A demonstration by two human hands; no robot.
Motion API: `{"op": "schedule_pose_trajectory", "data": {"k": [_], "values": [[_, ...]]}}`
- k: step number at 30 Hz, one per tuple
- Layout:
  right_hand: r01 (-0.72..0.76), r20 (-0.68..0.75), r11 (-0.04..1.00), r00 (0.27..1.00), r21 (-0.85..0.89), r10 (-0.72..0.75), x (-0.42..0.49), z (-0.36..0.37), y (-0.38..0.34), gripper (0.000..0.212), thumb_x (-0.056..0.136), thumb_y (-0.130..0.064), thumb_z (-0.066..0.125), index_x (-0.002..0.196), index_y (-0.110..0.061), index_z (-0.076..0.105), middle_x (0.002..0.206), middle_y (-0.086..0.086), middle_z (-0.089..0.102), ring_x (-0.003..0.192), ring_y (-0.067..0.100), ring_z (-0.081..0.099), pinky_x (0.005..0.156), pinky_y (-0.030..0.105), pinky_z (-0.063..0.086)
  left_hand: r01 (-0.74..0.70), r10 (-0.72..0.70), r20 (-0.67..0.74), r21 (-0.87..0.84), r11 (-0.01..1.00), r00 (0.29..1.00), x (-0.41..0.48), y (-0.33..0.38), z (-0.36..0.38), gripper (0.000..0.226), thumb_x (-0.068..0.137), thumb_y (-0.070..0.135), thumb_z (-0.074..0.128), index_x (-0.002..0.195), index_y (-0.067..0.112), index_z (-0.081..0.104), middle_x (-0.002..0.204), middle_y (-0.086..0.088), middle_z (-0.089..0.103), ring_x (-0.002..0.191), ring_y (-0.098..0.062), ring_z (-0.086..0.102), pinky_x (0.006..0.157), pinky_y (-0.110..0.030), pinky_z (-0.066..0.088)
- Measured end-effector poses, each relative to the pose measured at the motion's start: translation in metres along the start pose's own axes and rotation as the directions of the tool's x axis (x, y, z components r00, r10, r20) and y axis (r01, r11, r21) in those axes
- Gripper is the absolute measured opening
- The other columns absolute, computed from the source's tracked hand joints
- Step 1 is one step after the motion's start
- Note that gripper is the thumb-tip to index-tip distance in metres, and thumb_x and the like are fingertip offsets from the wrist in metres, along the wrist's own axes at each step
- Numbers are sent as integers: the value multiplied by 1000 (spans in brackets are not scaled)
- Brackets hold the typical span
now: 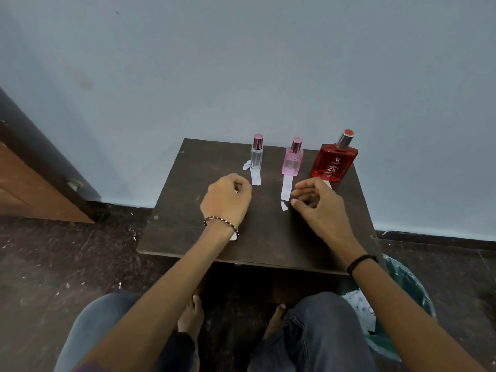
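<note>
The right grip (314,202) hovers low over the bench (268,237), fingers loosely curled and grasping nothing, with the fingertips turned toward the person's left. Just beside those fingertips lies a small paper scrap (284,206). Directly beyond it is the long paper strip (286,187), whose long axis runs away from the person so that its far end meets the base of the pink bottle (292,162). Strip and scrap lie to the left of the right grip, which is clearly nearer to them than the other one; a short sideways reach would likely meet the strip's near end.

The left grip (228,200) is curled more tightly, with a fleck of white showing at its fingers; I cannot tell whether it pinches paper. Past it, a shorter strip (256,178) lies before the clear bottle (256,157). A red bottle (335,162) stands at the far right, near the wall.
</note>
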State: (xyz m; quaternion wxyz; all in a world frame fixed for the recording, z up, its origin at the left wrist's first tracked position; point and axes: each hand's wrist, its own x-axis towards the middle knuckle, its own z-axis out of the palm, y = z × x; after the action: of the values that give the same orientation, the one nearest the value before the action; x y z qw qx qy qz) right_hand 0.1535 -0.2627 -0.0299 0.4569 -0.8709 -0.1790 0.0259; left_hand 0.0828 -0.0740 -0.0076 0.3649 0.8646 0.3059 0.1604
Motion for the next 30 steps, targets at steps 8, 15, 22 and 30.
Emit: {"op": "schedule_pose_trajectory", "data": {"k": [8, 15, 22, 30], "values": [[135, -32, 940, 988, -313, -152, -12, 22, -6, 12, 95, -15, 62, 100, -26, 63, 91, -7, 71, 82, 5, 59, 61, 17, 44, -201, 209, -8, 232, 952, 978, 38, -31, 8, 33, 98, 16, 51, 126, 22, 66, 128, -3, 63, 126, -24, 45, 91, -37, 42], [246, 81, 945, 969, -215, -234, -18, 36, -20, 15, 92, -13, 62, 104, -22, 65, 102, -11, 75, 97, 0, 66, 78, 30, 57, -326, 282, 165, 436, 839, 945, 58, -28, 27, 50, 102, 26, 41, 150, 37, 41, 159, -7, 36, 150, -25, 22, 109, -43, 30], [209, 127, 966, 973, -152, -191, -13, 45, -22, 24, 93, -14, 64, 114, -26, 63, 115, -13, 71, 110, 2, 64, 91, 36, 57, -367, 286, 232, 518, 772, 930, 63, -39, 28, 49, 104, 36, 30, 152, 43, 35, 165, -9, 27, 154, -24, 12, 117, -48, 22], [126, -8, 967, 991, -221, -131, -22, 50, -20, 22, 96, -13, 60, 115, -23, 60, 116, -5, 70, 105, 3, 63, 86, 26, 56, -388, 323, 214, 514, 765, 922, 56, -50, 13, 45, 103, 39, 34, 145, 40, 49, 163, -9, 31, 154, -24, 14, 118, -48, 22]]}}
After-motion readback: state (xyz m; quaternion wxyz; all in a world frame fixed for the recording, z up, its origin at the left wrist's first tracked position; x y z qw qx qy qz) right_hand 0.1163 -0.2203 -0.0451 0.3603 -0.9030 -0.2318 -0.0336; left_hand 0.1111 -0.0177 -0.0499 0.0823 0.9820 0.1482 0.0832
